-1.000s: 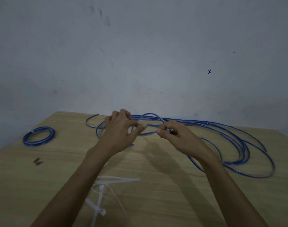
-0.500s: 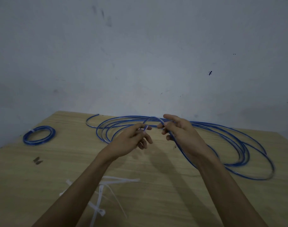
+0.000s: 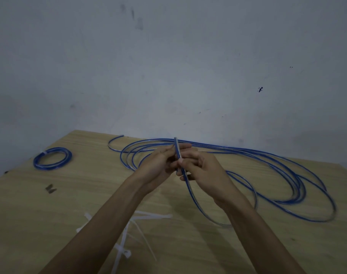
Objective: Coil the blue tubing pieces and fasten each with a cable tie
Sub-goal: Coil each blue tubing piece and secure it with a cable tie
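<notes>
Centrally in the frame, two bare hands meet just above a pale wooden worktop (image 3: 50, 224), working on one end of a long blue tubing (image 3: 287, 175). The right hand (image 3: 204, 173) has its fingers curled round the tubing near its end, which sticks up past the fingertips; from the hand the tube drops toward the viewer and curves away to the right. The left hand (image 3: 158, 167) is pressed close against it, its fingertips closing on the same short stretch, likely to steady the end while the first turn is formed. Exactly how the left fingers sit on the tube is hard to make out.

Most of the tubing lies in wide, loose, overlapping loops across the middle and right of the worktop, reaching to the far edge by a plain grey wall (image 3: 168, 66). This piece seems to be at the very start of coiling, which would explain gripping the end.

At the left of the frame sits a small finished coil (image 3: 52, 158), wound tight with a pale tie on its upper left side. Several white cable ties (image 3: 149, 217) lie scattered in the lower centre, beneath the forearms, within easy reach for fastening. A small dark object (image 3: 50, 188) lies at lower left.
</notes>
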The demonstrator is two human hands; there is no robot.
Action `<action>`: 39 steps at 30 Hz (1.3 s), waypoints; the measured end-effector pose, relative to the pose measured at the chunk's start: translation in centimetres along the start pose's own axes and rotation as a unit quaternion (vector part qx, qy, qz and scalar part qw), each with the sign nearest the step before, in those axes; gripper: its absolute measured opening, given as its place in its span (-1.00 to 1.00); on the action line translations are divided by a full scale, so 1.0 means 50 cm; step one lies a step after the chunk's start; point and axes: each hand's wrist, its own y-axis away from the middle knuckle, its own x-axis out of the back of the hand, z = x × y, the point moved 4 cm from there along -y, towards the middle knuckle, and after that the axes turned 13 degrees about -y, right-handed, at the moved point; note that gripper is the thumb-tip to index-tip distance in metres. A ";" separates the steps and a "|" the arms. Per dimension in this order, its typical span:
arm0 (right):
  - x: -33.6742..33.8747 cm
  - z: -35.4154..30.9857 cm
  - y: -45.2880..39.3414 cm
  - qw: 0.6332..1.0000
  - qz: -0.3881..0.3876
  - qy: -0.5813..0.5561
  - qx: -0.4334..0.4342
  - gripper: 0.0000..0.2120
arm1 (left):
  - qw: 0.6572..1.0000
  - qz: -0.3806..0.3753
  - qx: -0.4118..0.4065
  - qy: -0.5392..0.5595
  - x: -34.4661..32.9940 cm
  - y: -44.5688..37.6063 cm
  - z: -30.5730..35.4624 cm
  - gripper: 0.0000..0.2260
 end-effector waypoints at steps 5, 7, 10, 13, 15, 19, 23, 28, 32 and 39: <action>-0.009 -0.001 0.005 1.000 -0.003 0.004 -0.015 -0.81 | 0.985 -0.018 0.037 0.166 -0.008 0.003 0.006 -0.69; -0.006 -0.004 0.005 1.000 0.012 0.014 -0.007 -0.82 | 0.977 -0.016 0.041 0.209 -0.006 0.004 0.010 -0.69; -0.010 -0.001 0.007 0.998 -0.012 0.060 -0.002 -0.83 | 0.979 -0.010 0.050 0.197 -0.012 0.008 0.016 -0.70; -0.015 0.003 0.005 0.996 -0.019 0.083 0.025 -0.82 | 0.979 -0.009 0.036 0.200 -0.018 0.009 0.021 -0.72; -0.015 0.005 0.003 0.992 -0.010 0.117 0.049 -0.79 | 0.979 0.002 0.024 0.202 -0.016 0.010 0.026 -0.74; 0.000 0.003 0.000 0.990 -0.002 0.139 0.035 -0.74 | 0.977 0.018 0.009 0.211 -0.006 0.012 0.035 -0.74; 0.012 0.013 0.008 0.960 -0.160 0.230 -0.031 -0.74 | 0.969 0.004 -0.024 0.244 0.017 0.010 0.059 -0.73; 0.071 0.050 0.003 0.875 -0.168 0.443 -0.105 -0.80 | 0.983 -0.024 -0.032 0.177 0.038 0.019 0.079 -0.75; 0.102 0.089 -0.012 0.833 -0.078 0.531 -0.131 -0.75 | 0.995 -0.037 -0.027 0.084 0.031 0.022 0.076 -0.73; 0.169 0.109 -0.033 0.980 0.106 0.121 -0.117 -0.75 | 0.998 -0.065 -0.005 0.016 0.023 0.025 0.074 -0.73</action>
